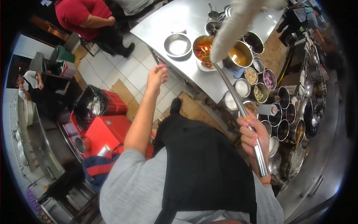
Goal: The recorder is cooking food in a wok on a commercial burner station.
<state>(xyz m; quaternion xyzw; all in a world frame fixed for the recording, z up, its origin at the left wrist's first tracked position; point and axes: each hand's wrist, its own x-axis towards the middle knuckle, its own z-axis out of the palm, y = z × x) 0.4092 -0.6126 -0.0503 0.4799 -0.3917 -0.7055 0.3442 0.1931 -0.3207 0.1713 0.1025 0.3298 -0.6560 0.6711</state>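
My right hand (251, 133) is closed around the metal handle of a long tool (226, 79). The tool's pale upper part looks wrapped in cloth and passes out of view at the top edge, so its head is hidden. Nothing is in my left hand (157, 78), raised beside the steel table (181, 65) with its fingers slightly curled and apart. Beyond it on the table is a shiny empty steel bowl (177, 45). Near the pale part stand a pot of red food with cut vegetables (202, 49), a white plate with food (211, 68) and a pot of orange-brown liquid (240, 57).
Steel containers with chopped red onion (268, 79) and green pieces (260, 93) line the right side, near stacked pots (283, 97). A red cooler box (107, 131) and a black-bagged bin (91, 103) are at left. A person in red (84, 14) stands beyond the table; others are farther off.
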